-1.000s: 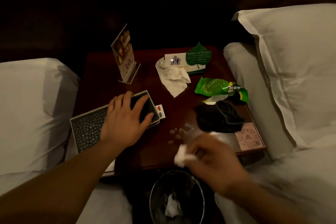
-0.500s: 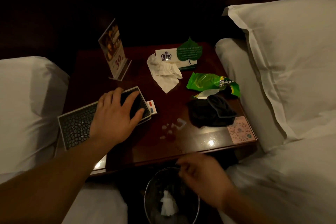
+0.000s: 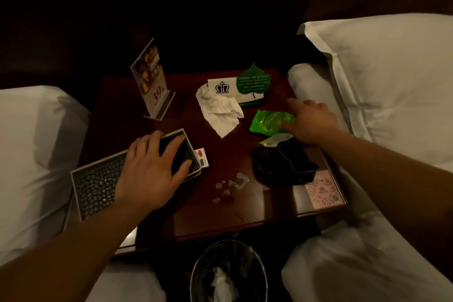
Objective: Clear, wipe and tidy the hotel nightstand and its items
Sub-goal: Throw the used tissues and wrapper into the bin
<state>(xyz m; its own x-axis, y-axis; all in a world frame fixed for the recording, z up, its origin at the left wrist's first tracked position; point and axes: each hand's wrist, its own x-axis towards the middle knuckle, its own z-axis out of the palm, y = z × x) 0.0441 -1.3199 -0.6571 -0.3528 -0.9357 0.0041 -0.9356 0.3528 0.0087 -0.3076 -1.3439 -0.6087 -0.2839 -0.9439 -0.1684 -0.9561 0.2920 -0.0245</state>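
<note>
The left hand (image 3: 152,171) lay flat, fingers straight and spread, on a dark flat case (image 3: 182,152) that sat on the right end of a pebble-patterned tray (image 3: 98,186) at the left edge of the nightstand (image 3: 186,206). A small white card (image 3: 202,158) with one red and one blue mark stuck out from under the case's right side.

The right hand (image 3: 310,122) was over the right end of a crumpled green wrapper (image 3: 268,121), index finger reaching past it. The hand was blurred, so whether it gripped the wrapper or only touched it could not be told.

At the back left stood a clear sign holder (image 3: 150,78) with a food photo and a red "39". At the back middle stood a white card (image 3: 220,87) bearing a dark crown emblem, with a green leaf-shaped card (image 3: 253,81) against it; the leaf's small white print was too fine to read. A crumpled white tissue (image 3: 218,110) lay just in front of both.

A black cloth (image 3: 282,167) was bunched near the wrapper, touching a pink round-patterned sticker (image 3: 323,190) at the front right corner. Pale droplets (image 3: 228,187) spotted the wood between tray and cloth. Below the front edge stood a waste bin (image 3: 203,265) holding a white wad (image 3: 223,284).
</note>
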